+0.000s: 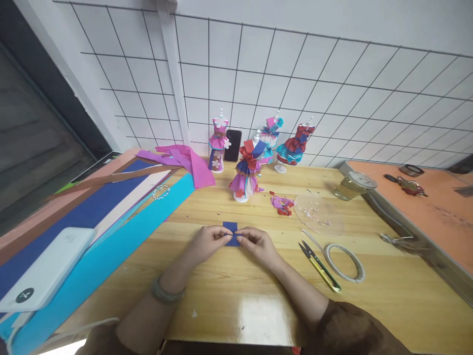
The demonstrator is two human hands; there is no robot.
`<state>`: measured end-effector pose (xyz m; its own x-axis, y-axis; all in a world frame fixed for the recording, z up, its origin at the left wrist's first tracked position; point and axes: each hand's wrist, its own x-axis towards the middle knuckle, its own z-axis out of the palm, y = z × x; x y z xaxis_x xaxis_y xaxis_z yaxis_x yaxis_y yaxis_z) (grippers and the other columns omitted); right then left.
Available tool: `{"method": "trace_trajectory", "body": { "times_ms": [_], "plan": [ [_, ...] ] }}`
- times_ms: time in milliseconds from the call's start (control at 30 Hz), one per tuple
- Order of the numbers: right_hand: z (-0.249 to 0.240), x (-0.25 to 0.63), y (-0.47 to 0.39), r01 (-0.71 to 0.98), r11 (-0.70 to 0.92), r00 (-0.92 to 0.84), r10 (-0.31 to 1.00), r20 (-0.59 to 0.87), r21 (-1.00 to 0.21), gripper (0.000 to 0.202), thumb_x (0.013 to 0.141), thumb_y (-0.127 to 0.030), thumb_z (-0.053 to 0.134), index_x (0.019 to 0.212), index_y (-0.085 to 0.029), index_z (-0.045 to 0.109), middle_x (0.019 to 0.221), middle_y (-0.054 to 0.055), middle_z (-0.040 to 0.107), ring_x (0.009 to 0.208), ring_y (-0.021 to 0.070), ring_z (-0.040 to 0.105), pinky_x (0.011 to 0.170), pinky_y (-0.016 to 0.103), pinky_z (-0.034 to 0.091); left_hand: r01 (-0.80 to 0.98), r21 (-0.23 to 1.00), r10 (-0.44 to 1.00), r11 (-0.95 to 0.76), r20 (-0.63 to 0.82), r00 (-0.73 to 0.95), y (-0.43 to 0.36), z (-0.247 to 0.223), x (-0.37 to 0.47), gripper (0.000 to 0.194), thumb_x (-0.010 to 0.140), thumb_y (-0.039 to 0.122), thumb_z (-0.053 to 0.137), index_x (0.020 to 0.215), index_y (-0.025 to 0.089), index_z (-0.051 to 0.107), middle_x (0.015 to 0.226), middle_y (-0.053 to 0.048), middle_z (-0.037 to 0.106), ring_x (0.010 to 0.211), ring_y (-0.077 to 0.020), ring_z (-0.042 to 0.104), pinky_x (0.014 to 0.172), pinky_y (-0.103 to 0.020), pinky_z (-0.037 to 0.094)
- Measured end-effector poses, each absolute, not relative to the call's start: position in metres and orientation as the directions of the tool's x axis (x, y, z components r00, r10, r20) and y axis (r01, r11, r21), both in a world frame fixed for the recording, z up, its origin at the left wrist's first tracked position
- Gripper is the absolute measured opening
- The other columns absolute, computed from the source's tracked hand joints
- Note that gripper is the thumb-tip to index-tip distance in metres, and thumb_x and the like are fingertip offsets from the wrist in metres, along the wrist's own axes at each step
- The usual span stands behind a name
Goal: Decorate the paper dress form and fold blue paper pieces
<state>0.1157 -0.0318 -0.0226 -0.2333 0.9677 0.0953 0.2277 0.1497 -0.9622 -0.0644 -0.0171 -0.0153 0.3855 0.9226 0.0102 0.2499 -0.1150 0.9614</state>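
Note:
A small dark blue piece of crepe paper (231,227) is held just above or on the wooden table, between my two hands. My left hand (209,241) pinches its left side between thumb and fingers. On the right side, my right hand (258,242) grips it with the same kind of pinch. The fingertips of both hands almost meet at the middle of the paper, and a crease or fold shows there. Whether the paper touches the table cannot be made out.
Several small dress forms in paper dresses (247,170) stand behind my hands, near a phone (232,145). Crepe paper strips (148,207) and a white power bank (50,268) lie left. To the right are thread snips (320,266), a tape roll (345,263), a clear dish (314,217) and paper scraps (283,203).

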Motion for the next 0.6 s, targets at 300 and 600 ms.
{"method": "trace_trajectory", "body": {
  "times_ms": [300,600],
  "plan": [
    [-0.0277,0.1157,-0.0304,0.153,0.083,-0.216,0.975,0.049,-0.985,0.026,0.069,-0.037,0.061,0.083,-0.016,0.065,0.062,0.001,0.061,0.053,0.0102,0.051,0.051,0.023,0.041,0.208,0.978,0.929,-0.022,-0.057,0.367,-0.0172,-0.0191,-0.0633,0.024,0.068,0.030,0.058,0.085,0.014,0.062,0.079,-0.005,0.066,0.072,-0.0143,0.059,0.066,-0.025,0.046],
    [-0.0260,0.1200,-0.0285,0.085,0.062,-0.207,0.977,0.043,-0.994,0.026,0.068,-0.037,0.062,0.084,-0.016,0.064,0.060,0.000,0.060,0.050,0.0094,0.052,0.051,0.023,0.042,0.147,0.989,0.934,-0.032,-0.023,0.356,-0.0157,-0.0132,-0.0641,0.017,0.068,0.024,0.057,0.080,0.012,0.060,0.077,-0.005,0.065,0.069,-0.0121,0.058,0.064,-0.023,0.044]
  ]
}}
